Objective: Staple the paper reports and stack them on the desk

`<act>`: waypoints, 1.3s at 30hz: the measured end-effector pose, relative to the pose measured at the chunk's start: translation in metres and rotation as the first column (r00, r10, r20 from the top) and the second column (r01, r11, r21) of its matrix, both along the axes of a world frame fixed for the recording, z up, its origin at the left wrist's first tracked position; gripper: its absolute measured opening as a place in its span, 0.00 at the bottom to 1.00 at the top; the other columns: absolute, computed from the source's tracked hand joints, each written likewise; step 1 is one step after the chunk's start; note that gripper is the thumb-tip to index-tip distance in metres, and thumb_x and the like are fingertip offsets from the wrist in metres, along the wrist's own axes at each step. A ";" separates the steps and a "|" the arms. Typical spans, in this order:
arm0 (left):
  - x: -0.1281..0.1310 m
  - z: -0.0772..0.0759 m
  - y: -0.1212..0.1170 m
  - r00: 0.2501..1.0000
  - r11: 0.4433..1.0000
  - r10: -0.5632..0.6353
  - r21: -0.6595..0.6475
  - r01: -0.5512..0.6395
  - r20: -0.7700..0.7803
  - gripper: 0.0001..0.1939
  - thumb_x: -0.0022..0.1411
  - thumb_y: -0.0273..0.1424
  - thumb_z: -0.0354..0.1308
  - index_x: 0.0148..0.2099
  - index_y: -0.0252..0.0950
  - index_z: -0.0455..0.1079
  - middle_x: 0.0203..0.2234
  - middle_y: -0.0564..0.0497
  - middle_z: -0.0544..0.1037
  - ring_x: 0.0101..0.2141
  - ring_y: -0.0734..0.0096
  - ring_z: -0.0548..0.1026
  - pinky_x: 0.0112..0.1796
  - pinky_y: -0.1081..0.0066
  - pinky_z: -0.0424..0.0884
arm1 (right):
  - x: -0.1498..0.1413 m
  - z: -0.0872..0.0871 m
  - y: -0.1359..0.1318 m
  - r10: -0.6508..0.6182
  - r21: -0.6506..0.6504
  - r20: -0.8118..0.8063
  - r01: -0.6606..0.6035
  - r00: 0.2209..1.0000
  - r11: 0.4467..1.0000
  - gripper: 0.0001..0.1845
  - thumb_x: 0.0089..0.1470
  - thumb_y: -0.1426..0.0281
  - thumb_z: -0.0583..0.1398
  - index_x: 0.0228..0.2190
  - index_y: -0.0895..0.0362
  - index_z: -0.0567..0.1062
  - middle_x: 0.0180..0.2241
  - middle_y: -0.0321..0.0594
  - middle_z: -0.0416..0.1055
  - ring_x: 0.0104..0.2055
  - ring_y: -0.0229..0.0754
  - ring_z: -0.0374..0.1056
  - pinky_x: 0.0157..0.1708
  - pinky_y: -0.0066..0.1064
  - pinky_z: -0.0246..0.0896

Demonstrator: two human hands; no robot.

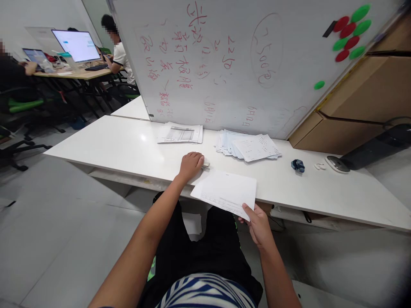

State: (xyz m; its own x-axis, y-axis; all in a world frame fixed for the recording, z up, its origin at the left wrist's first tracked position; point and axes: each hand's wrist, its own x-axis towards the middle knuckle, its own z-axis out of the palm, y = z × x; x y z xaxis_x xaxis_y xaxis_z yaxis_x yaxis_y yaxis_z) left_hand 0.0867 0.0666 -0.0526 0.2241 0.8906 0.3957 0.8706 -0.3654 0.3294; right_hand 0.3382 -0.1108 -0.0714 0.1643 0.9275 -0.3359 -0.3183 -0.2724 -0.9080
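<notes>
My left hand (190,166) is closed over a small light-coloured object (206,165) on the white desk; most of it is hidden, but it looks like a stapler. My right hand (255,222) grips a white sheet of paper (226,188) by its near right corner, thumb on top. The sheet has a few printed lines along its near edge and sticks out over the desk's front edge. Its far left corner lies close to the small object. Whether there is more than one sheet, I cannot tell.
On the desk (128,141) lie a stack of printed papers (181,133) and a spread pile of papers (253,146). Farther right are a dark blue object (298,166), small white pieces (319,166) and a mouse (337,164). A whiteboard (231,98) and cardboard boxes (366,90) stand behind.
</notes>
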 end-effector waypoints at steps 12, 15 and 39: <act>0.004 0.006 -0.002 0.992 0.998 0.015 -0.061 -0.023 -0.129 0.18 0.67 0.35 0.44 0.43 0.46 0.76 0.53 0.55 0.74 0.58 0.59 0.63 0.57 0.54 0.55 | 0.000 0.000 -0.003 -0.007 -0.011 0.052 0.008 0.999 1.000 0.24 0.43 0.56 0.68 0.39 0.59 0.75 0.32 0.41 0.76 0.24 0.36 0.64 0.21 0.29 0.61; 0.001 0.005 0.003 0.984 0.994 -0.020 -0.112 0.001 -0.176 0.18 0.67 0.36 0.43 0.45 0.49 0.75 0.56 0.57 0.70 0.60 0.58 0.60 0.59 0.50 0.52 | 0.000 -0.002 -0.002 -0.007 -0.007 0.062 0.008 0.998 1.000 0.24 0.43 0.56 0.68 0.38 0.60 0.75 0.31 0.41 0.76 0.22 0.36 0.63 0.20 0.29 0.60; 0.002 0.002 -0.001 0.995 0.998 -0.028 -0.052 0.023 -0.100 0.20 0.69 0.36 0.41 0.53 0.48 0.72 0.55 0.56 0.71 0.57 0.60 0.63 0.57 0.58 0.55 | -0.003 -0.006 -0.003 -0.016 -0.022 0.055 0.018 0.998 1.000 0.24 0.45 0.57 0.68 0.40 0.59 0.75 0.33 0.41 0.76 0.24 0.37 0.64 0.21 0.29 0.61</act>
State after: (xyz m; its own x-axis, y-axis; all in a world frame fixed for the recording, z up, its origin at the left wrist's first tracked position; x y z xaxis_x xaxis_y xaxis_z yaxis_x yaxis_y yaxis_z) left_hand 0.0888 0.0659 -0.0505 0.2830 0.9024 0.3248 0.8910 -0.3728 0.2592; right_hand 0.3352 -0.1138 -0.0774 0.1987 0.9167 -0.3466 -0.2730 -0.2879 -0.9179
